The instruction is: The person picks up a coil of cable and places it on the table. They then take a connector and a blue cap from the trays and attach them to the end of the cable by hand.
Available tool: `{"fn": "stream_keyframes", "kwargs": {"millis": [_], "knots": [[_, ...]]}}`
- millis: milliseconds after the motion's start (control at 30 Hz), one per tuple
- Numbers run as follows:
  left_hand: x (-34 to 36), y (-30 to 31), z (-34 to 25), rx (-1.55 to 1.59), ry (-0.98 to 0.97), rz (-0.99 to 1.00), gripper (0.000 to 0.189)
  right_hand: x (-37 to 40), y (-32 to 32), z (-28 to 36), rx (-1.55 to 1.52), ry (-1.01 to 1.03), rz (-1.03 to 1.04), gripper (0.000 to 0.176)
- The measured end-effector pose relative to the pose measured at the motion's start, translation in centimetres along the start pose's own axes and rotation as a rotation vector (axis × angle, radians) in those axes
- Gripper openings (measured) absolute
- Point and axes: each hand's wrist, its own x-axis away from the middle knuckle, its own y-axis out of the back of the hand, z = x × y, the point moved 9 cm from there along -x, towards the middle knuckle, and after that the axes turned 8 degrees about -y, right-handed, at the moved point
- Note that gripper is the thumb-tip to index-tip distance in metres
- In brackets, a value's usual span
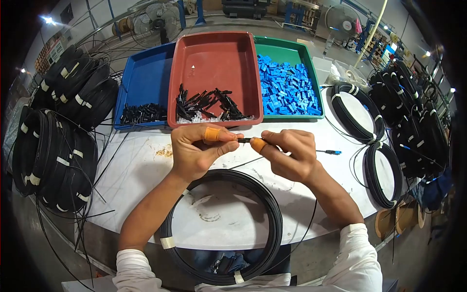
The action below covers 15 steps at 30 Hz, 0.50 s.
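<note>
My left hand [202, 148] and my right hand [289, 153] meet above the white table, both closed in a pinch. Between their fingertips is a small black connector piece [244, 140], held at both ends. Orange tape wraps a finger on each hand. Below them a coil of black cable [278, 214] lies partly on the table and overhangs its front edge near my body. Just right of my right hand, a cable end with a blue connector [333, 152] rests on the table.
Behind my hands stand a blue tray [146, 73] with black parts, a red tray [219, 58] with black and white pieces, and a green tray [288, 48] of blue connectors. Cable coils [53, 155] are stacked at the left; more coils [384, 175] lie at the right.
</note>
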Motion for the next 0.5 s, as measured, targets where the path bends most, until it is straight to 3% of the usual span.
{"fn": "stream_keyframes", "kwargs": {"millis": [67, 233, 400, 467, 500], "knots": [[-0.2, 0.1, 0.6, 0.125, 0.062, -0.020, 0.019, 0.0, -0.6, -1.3, -0.110, -0.165, 0.039, 0.028], [-0.4, 0.9, 1.3, 0.029, 0.094, -0.019, 0.032, -0.5, -0.9, -2.7, -0.261, -0.449, 0.115, 0.024], [-0.1, 0.1, 0.9, 0.027, 0.178, -0.050, 0.030, -0.2, -0.9, -1.7, -0.173, -0.285, 0.075, 0.017], [0.0, 0.0, 1.0, 0.054, 0.205, -0.072, 0.028, -0.1, -0.8, 0.4, 0.064, -0.029, 0.091, 0.012], [0.0, 0.0, -0.1, -0.161, 0.091, -0.024, 0.028, 0.2, -1.1, 0.3, 0.059, -0.036, 0.106, 0.009]]}}
